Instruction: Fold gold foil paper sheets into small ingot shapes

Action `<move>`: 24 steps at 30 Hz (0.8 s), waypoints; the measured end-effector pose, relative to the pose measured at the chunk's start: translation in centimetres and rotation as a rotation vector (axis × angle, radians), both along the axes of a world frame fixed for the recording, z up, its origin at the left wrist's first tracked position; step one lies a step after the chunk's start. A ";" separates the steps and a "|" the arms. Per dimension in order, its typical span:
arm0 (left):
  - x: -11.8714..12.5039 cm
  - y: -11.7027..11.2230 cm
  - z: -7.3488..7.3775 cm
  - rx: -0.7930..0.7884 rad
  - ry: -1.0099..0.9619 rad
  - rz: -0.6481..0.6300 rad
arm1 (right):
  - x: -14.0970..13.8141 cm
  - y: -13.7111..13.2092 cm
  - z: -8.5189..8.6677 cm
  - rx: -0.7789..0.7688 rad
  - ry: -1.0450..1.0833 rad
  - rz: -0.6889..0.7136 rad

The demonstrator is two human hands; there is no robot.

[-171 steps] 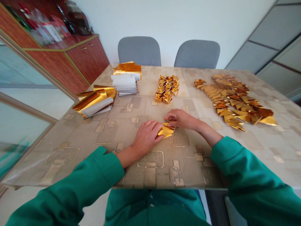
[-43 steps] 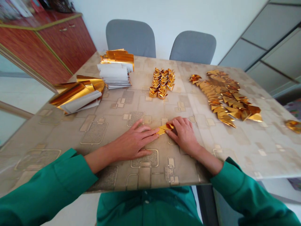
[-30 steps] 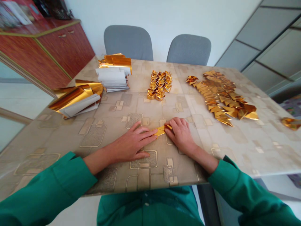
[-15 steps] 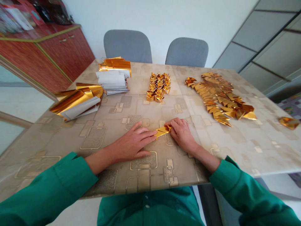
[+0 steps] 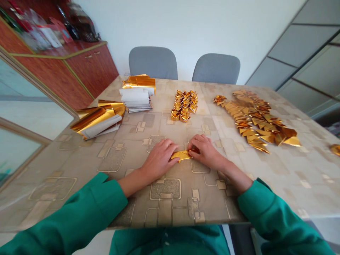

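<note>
The table (image 5: 79,166) carries, far right, a spread of folded gold triangles (image 5: 255,118); far left, loose gold sheets (image 5: 98,118) and a white-edged sheet stack (image 5: 138,94); centre, clustered gold ingots (image 5: 184,105). Near the front edge, the left hand (image 5: 159,159) and right hand (image 5: 205,150) pinch opposite ends of a gold foil piece (image 5: 180,155) lying on the table.

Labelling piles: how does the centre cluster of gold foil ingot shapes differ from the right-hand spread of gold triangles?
The gold foil ingot shapes stand puffed up in tight rows; the gold foil triangles lie flat, overlapping in a longer, wider band. Both are shiny gold foil.
</note>
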State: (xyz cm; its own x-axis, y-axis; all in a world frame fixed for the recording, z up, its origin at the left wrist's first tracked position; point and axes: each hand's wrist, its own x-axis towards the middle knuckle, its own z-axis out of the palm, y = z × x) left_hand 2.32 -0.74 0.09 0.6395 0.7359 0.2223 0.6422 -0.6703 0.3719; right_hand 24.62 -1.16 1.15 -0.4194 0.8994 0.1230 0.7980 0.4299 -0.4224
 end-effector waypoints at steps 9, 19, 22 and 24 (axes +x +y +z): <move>0.6 -0.3 -0.1 -0.245 -0.236 0.049 | 0.0 -0.4 -0.5 0.080 0.169 0.082; 0.8 -0.5 0.0 -0.413 -0.599 0.192 | 0.0 -0.7 0.6 0.211 0.258 0.133; 0.4 -0.2 0.0 -0.328 -0.645 0.145 | 1.1 -0.2 0.9 0.214 0.338 0.177; 0.2 -0.1 0.0 -0.216 -0.649 0.114 | 1.8 0.0 1.1 0.195 0.372 0.191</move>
State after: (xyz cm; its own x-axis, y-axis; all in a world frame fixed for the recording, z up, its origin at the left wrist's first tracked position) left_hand 2.50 -0.80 0.14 0.3430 0.8614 0.3746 0.3062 -0.4796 0.8223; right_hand 26.38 -1.11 2.23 -0.4705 0.7556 0.4556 0.5067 0.6541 -0.5616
